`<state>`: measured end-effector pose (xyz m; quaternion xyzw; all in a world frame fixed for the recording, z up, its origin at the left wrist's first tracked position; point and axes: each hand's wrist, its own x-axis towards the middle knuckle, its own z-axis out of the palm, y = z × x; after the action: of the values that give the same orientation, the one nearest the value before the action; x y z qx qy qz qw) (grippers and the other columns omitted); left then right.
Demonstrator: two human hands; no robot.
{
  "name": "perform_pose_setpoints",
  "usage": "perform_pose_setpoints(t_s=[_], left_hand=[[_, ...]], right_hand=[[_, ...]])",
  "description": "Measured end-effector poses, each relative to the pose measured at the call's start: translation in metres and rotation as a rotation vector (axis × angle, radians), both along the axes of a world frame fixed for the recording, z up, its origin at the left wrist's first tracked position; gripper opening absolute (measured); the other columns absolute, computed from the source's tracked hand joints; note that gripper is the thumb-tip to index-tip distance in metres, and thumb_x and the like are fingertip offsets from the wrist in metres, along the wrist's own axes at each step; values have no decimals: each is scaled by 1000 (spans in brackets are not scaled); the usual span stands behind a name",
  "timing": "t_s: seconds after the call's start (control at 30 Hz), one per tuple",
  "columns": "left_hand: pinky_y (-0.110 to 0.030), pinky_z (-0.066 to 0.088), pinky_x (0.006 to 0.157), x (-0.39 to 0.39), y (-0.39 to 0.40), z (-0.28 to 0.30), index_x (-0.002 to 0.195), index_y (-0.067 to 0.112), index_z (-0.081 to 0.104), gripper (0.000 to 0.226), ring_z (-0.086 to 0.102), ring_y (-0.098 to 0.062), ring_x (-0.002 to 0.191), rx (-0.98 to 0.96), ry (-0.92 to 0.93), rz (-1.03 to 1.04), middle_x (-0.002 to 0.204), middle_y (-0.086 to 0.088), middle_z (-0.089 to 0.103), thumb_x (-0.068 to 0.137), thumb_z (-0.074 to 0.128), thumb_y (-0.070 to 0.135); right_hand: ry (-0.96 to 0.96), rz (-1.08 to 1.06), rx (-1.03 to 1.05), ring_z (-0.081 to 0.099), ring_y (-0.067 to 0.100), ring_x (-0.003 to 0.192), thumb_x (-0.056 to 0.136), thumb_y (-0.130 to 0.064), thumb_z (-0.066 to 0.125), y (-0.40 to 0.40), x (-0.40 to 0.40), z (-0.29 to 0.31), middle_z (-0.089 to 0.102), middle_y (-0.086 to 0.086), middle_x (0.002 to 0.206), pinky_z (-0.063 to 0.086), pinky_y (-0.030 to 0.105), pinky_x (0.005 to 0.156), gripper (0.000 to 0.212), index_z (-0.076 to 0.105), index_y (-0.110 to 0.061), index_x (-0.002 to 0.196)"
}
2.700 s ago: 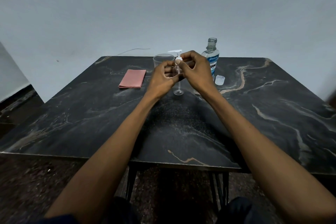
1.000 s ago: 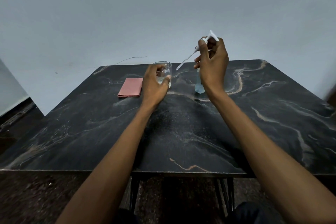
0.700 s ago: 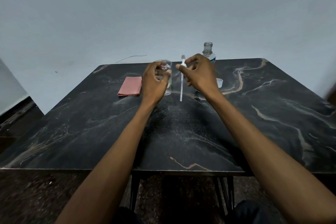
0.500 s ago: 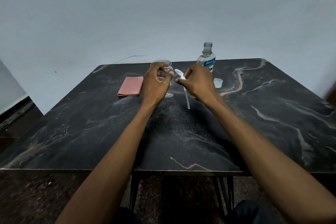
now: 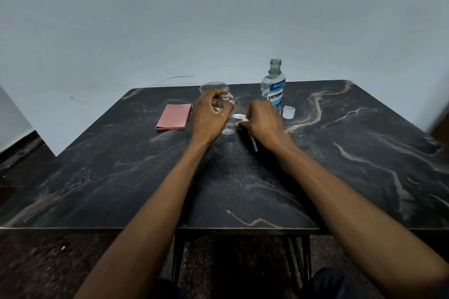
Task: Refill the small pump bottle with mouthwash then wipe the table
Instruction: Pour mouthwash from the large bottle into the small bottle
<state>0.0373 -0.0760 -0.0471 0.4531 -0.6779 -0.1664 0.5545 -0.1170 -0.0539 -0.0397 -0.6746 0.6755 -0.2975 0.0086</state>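
Your left hand (image 5: 211, 114) grips the small pump bottle (image 5: 228, 114) upright on the counter (image 5: 340, 165) while your right hand's (image 5: 263, 120) fingers pinch the pump head (image 5: 239, 118) against it

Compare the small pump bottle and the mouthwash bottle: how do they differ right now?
The small pump bottle is shorter, plain and unlabelled; the mouthwash bottle is taller with a blue Listerine label. The left hand holds the small pump bottle; the mouthwash bottle stands free, untouched. Both are clear, upright and uncapped.
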Motion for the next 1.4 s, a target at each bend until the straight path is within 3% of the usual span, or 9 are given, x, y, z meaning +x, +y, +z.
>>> perform_pose_setpoints(t_s=[0.23, 0.37, 0.47, 0.6, 0.7, 0.8, 0.97, 1.17, 1.4], left_hand=[[-5, 44, 69, -1, 0, -1, 108, 13, 71, 19, 61, 5, 82, 4, -15, 9, 103, 2, 73, 91, 75, 20], [-5, 45, 71, -1, 0, -2, 109, 15, 70, 19, 61, 8, 83, -1, -31, 9, 102, 3, 71, 92, 75, 21], [-4, 46, 72, -3, 0, -2, 111, 16, 69, 21, 62, 10, 85, -14, -40, 10, 104, 3, 70, 92, 75, 23], [-9, 50, 75, -3, 0, -2, 116, 17, 68, 25, 65, 1, 92, -18, -60, 12, 110, 3, 71, 94, 75, 26], [-5, 48, 72, -3, 0, -3, 116, 18, 67, 25, 64, 1, 91, -27, -56, 24, 110, 2, 70, 95, 76, 27], [0, 45, 70, -4, 1, -4, 118, 20, 65, 29, 61, 6, 89, -34, -77, 38, 111, 4, 69, 95, 76, 32], [-6, 43, 72, -4, 2, -4, 124, 19, 66, 37, 61, 7, 90, -29, -91, 38, 110, 7, 68, 94, 77, 37], [-19, 55, 80, -5, 2, -5, 134, 20, 65, 47, 69, 0, 92, 22, -105, -10, 106, 8, 73, 92, 79, 36], [-32, 61, 90, -4, 4, -3, 133, 17, 59, 51, 71, -6, 95, 18, -79, -11, 108, 7, 73, 89, 83, 31]], right_hand=[[20, -12, -52, 69, 35, 92, 89, -44, 83, -2, -1, 3, 72, 11, 94, 40, 33, 69, 37, 64, -13, 84], [-18, -35, -293, 72, 29, 84, 99, -45, 71, 1, -2, 18, 74, 3, 85, 51, 35, 68, 30, 71, -16, 91], [-121, -27, -518, 67, 18, 76, 99, -40, 67, 5, -4, 28, 65, -11, 79, 47, 32, 61, 19, 66, -21, 98], [-255, -76, -714, 58, 12, 89, 93, -48, 71, -1, -17, 32, 57, -3, 109, 45, 30, 64, 41, 57, -18, 117], [-317, -183, -658, 51, 20, 114, 79, -61, 78, -9, -31, 31, 47, 4, 130, 43, 27, 77, 76, 49, -14, 131], [-328, -225, -447, 42, 27, 129, 67, -68, 85, -16, -44, 24, 40, 11, 141, 41, 34, 101, 104, 41, -10, 142], [-245, -223, -23, 30, 35, 151, 73, -62, 87, -21, -50, 15, 39, 15, 156, 20, 56, 124, 109, 33, -10, 152], [-287, -148, -51, 58, 35, 135, 82, -53, 84, -23, -51, 13, 66, 6, 139, 22, 64, 121, 84, 44, -12, 144], [-222, -4, -228, 68, 26, 112, 71, -49, 95, -16, -43, 17, 72, 3, 124, 54, 58, 97, 86, 47, -19, 136]])
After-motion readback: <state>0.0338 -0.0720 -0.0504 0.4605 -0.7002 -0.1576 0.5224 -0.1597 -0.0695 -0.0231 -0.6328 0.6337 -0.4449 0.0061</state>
